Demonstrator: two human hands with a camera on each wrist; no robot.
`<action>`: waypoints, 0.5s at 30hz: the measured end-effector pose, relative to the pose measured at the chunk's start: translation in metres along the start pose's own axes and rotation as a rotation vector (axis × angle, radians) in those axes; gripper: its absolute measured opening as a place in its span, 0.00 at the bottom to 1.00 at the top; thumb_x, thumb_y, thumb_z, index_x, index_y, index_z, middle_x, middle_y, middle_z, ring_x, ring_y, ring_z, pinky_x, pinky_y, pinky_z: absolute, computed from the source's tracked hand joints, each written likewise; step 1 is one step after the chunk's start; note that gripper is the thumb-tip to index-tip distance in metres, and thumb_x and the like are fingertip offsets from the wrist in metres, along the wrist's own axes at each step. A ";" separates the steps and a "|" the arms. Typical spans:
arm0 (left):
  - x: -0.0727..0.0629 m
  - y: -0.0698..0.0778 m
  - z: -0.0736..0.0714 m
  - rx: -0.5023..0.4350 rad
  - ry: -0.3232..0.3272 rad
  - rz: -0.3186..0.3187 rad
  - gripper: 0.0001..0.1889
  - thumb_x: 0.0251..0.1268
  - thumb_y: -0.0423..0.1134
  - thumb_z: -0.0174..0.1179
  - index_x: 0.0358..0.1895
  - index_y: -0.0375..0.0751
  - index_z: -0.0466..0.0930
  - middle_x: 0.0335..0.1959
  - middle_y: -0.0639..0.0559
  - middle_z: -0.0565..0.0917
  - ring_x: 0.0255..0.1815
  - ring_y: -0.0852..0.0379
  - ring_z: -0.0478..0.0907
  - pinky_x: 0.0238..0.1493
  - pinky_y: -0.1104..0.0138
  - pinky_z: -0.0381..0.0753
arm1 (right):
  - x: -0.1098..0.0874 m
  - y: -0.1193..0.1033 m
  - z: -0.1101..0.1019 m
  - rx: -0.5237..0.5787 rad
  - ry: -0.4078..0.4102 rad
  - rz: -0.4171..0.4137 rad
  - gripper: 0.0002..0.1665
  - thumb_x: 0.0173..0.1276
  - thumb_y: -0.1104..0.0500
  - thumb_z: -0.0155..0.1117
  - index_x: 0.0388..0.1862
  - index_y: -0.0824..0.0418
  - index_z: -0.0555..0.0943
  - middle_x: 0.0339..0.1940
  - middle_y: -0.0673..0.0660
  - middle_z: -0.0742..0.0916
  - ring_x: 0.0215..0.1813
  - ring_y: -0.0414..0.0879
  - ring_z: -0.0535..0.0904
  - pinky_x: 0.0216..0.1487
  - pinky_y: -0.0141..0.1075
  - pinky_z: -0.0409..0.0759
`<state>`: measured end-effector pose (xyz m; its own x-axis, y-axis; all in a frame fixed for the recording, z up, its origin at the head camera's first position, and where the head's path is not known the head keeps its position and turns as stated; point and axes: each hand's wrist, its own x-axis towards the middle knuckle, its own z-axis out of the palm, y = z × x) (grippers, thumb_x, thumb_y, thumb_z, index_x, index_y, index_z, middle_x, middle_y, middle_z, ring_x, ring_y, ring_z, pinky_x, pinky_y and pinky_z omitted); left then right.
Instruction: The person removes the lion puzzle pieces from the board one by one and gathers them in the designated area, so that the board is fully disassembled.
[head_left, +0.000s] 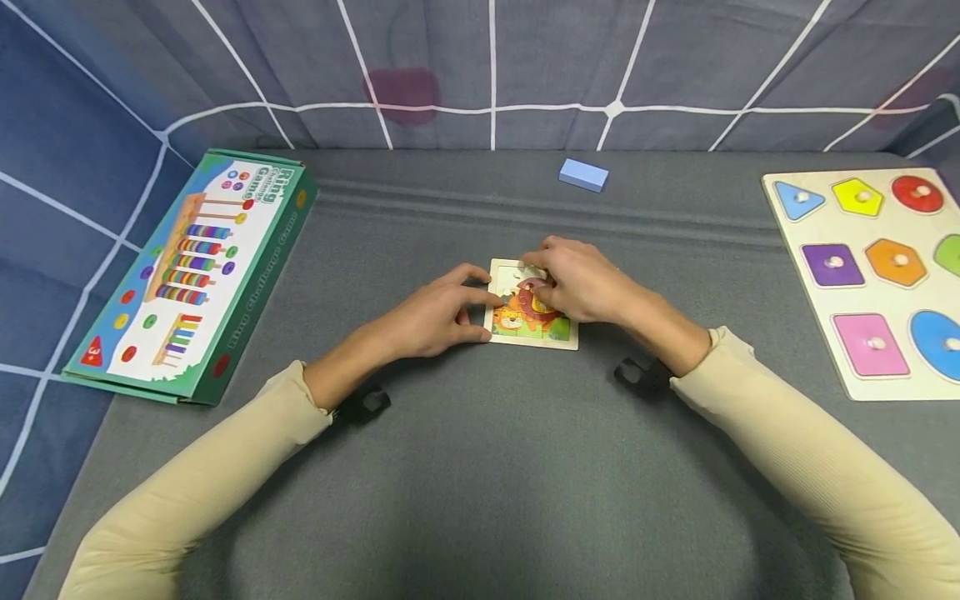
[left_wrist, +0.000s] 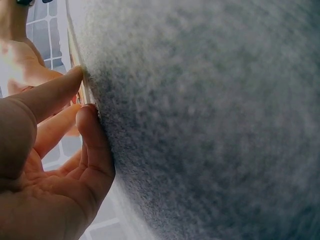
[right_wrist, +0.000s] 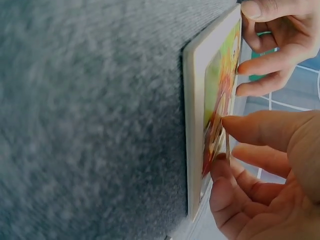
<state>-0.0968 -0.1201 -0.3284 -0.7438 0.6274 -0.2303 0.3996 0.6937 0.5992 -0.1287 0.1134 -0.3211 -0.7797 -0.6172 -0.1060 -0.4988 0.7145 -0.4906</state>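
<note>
Sleeves (head_left: 217,467) foremost. Puzzle (head_left: 525,322) flat on surface (head_left: 495,467), between hands. Left hand (head_left: 435,315): fingers spread, touching its left side. Right hand (head_left: 588,279): pinches thin piece (right_wrist: 228,145). Step, judged: fitting; calls for lining up, then pressing. Right fingers partly hide picture. Box (head_left: 217,275), block (head_left: 583,175), board (head_left: 847,232) well apart.

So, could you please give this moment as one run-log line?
left hand: touches puzzle board; right hand: pinches thin piece over puzzle board; blue block: untouched, beyond both hands
</note>
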 end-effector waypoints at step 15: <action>0.000 -0.001 0.000 0.002 0.000 0.011 0.24 0.66 0.42 0.66 0.64 0.45 0.78 0.70 0.45 0.63 0.34 0.61 0.76 0.36 0.64 0.74 | -0.008 0.002 -0.002 0.034 -0.058 -0.028 0.26 0.64 0.57 0.72 0.59 0.65 0.81 0.41 0.57 0.79 0.36 0.49 0.72 0.38 0.42 0.69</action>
<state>-0.0971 -0.1213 -0.3288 -0.7396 0.6347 -0.2238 0.4085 0.6877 0.6002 -0.1243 0.1199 -0.3199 -0.7420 -0.6552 -0.1416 -0.5061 0.6860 -0.5227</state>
